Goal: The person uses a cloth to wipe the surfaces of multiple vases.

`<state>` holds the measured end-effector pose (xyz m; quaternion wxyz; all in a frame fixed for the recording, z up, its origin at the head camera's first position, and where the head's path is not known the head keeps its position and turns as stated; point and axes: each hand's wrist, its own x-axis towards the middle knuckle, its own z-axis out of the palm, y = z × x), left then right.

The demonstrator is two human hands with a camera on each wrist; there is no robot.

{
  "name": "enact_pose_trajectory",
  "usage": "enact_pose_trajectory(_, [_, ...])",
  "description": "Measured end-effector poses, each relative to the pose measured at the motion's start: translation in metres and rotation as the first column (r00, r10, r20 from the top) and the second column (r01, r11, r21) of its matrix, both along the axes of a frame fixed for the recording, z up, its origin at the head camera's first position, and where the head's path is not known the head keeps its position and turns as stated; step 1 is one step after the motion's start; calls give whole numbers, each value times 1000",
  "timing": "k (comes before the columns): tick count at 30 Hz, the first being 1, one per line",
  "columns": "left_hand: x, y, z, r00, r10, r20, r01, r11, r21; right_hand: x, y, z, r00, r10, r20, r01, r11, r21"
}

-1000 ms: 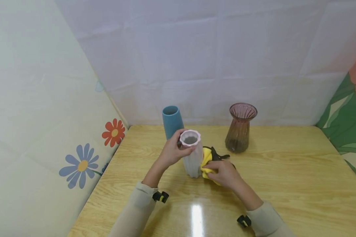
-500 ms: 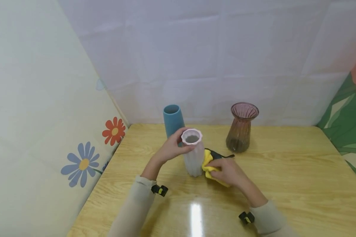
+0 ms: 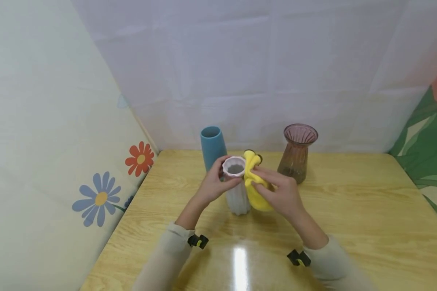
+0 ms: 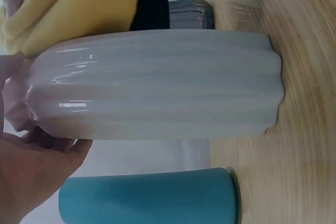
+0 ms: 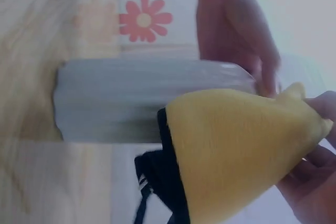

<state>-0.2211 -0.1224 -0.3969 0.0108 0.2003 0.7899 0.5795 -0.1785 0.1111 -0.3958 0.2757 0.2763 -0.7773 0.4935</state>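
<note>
The left hand (image 3: 214,185) grips the white vase (image 4: 163,85) at its neck, a sensible hold: likely slippery, breakable; the right hand (image 3: 285,195) pinches soft-looking yellow cloth (image 5: 236,150).

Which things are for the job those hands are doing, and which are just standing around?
For the job:
pale vase, gripped by the left hand
yellow cloth, held in the right hand

Just standing around, it seems:
blue vase
purple glass vase

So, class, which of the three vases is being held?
The white vase, gripped near its top by the left hand; no hand grips the blue vase or purple vase.
</note>
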Motion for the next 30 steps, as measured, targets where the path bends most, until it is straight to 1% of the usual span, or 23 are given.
enact_pose_trajectory(4, [0,2,1,999,31,-12,-31,999,-10,0,-8,-6,999,20,29,-19,1000,-8])
enact_pose_trajectory(8, [-1,0,2,998,33,-51,-36,998,-45,1,-11,-10,997,19,72,-18,1000,-9])
enact_pose_trajectory(10, [-3,-1,2,997,26,-67,-30,998,-60,1,-11,-11,996,19,85,-18,1000,-11])
enact_pose_trajectory(15, [-3,-3,3,997,11,-78,-17,997,-77,1,-13,-15,995,29,91,-29,1000,4])
enact_pose_trajectory(24, [-4,-6,3,996,-12,-87,3,996,-94,1,-14,-19,999,25,47,-26,999,26])
enact_pose_trajectory(30, [-6,-7,4,995,-31,-90,22,995,-99,5,-13,-20,994,26,104,-27,1000,15])
